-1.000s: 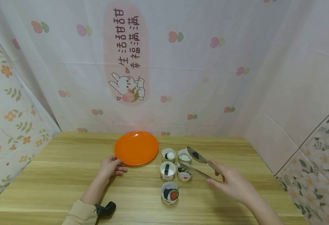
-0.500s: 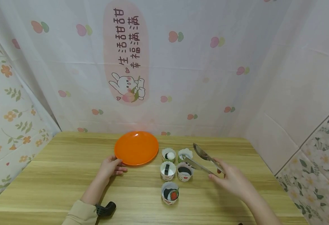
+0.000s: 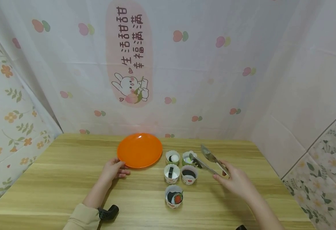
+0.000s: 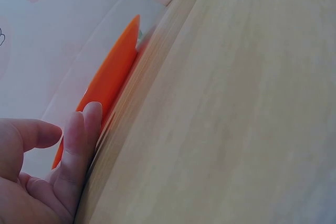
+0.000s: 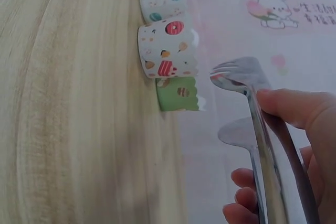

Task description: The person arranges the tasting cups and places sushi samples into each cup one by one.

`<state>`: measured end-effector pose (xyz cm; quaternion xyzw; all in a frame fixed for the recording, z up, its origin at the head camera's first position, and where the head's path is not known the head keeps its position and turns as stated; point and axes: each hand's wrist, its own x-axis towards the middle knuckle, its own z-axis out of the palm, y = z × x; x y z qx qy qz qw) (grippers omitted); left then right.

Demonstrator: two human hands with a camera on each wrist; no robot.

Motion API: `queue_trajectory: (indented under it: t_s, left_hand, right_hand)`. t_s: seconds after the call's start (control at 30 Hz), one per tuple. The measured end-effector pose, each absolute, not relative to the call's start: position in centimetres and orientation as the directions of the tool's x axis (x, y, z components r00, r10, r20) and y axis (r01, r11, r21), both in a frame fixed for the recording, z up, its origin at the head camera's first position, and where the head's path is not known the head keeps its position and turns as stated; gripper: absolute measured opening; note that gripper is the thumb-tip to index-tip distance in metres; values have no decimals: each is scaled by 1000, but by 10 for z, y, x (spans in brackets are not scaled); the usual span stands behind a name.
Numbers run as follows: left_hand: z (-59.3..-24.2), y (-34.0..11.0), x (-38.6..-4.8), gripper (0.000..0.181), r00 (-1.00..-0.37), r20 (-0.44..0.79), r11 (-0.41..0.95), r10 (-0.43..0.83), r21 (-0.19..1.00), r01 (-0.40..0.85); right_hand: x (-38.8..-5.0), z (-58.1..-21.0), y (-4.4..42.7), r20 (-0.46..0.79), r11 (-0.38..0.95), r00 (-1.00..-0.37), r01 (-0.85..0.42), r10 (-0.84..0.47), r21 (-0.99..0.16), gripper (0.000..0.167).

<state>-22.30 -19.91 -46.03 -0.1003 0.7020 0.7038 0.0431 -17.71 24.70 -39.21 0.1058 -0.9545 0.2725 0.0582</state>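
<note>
My right hand (image 3: 236, 182) grips metal food tongs (image 5: 265, 145), their two arms spread with nothing between the tips. One tip is forked like a fork, and in the head view it overlaps the right side of the back-right paper cup (image 3: 186, 157). With thumb and fingers, my left hand (image 3: 113, 172) holds the near-left rim of an orange plate (image 3: 140, 150). Sushi-like pieces sit in the cups: a black-and-white piece (image 3: 189, 173) middle right, a black-banded white one (image 3: 171, 172) middle left, a roll with a red centre (image 3: 177, 198) in front.
Behind the middle-left cup stands another paper cup (image 3: 172, 161) with a white ball-like piece. A printed curtain (image 3: 213, 80) hangs along the back of the wooden table (image 3: 56, 179). A black device (image 3: 109, 212) is strapped at the left wrist.
The tongs have shifted right and back, off the middle-right cup, whose contents now show. My left hand and the plate have stayed in place.
</note>
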Motion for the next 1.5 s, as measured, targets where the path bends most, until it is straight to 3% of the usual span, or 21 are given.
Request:
queue_trajectory:
  t_s: [0.33, 0.77, 1.5]
  left_hand:
    - [-459, -199, -223, 38, -976, -204, -19, -69, 979, -204]
    - [-461, -200, -224, 39, -976, -208, -19, -72, 978, -207]
    - [-462, -200, -223, 35, -977, -201, -18, -76, 980, -200]
  right_hand:
    - [-181, -402, 255, 124, 819, -985, -170, -121, -548, 77]
    - [-186, -416, 261, 94, 810, -992, -122, -82, -574, 75]
    - [-187, -425, 267, 109, 798, -991, -124, -74, -589, 74]
